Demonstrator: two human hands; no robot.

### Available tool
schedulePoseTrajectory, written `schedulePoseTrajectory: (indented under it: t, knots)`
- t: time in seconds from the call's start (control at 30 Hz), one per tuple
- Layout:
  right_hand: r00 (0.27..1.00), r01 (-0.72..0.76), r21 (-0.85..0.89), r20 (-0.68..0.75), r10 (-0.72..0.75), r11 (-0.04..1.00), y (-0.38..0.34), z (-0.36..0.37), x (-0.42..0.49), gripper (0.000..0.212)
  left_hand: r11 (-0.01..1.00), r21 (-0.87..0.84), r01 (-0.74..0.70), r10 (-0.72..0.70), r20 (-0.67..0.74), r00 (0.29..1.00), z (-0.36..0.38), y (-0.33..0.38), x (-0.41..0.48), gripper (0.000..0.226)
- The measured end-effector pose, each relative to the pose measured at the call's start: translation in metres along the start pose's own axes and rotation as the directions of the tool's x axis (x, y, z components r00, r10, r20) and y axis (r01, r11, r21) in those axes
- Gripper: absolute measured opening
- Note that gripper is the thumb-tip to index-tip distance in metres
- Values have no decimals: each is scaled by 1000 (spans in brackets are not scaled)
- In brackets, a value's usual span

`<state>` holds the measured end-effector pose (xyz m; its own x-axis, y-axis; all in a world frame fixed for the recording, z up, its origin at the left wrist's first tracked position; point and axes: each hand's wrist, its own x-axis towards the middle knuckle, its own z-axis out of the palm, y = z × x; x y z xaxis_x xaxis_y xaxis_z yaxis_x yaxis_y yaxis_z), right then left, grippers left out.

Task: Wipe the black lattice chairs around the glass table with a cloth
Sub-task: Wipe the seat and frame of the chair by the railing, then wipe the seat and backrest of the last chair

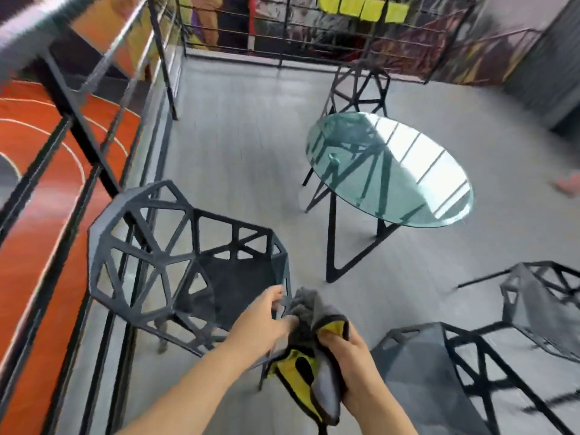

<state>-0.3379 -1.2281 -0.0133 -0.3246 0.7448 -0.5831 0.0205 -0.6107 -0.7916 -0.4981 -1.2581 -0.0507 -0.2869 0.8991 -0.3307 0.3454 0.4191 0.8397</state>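
A black lattice chair (150,246) stands in front of me on the left, its seat facing right. My right hand (351,362) grips a grey and yellow cloth (314,365) just off the chair's front right corner. My left hand (266,318) reaches to the cloth's grey top, fingers touching it beside the chair's edge. The round glass table (408,171) sits beyond on black legs. A second lattice chair (357,89) stands behind the table. Two more lattice chairs, one (439,372) near and one (539,302) farther, are at the lower right.
A black metal railing (78,120) runs along the left, close behind the near chair, with an orange court floor below it. Another railing (314,32) closes the far side. Grey floor lies between the near chair and the table.
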Motion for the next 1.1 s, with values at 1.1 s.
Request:
schedulePoseTrajectory:
  t: [1.1]
  knots:
    - [851,235,146,-508,-131,961,-31,-473,-220,29,985,69,-160,140,237,961,385,217,-145,29]
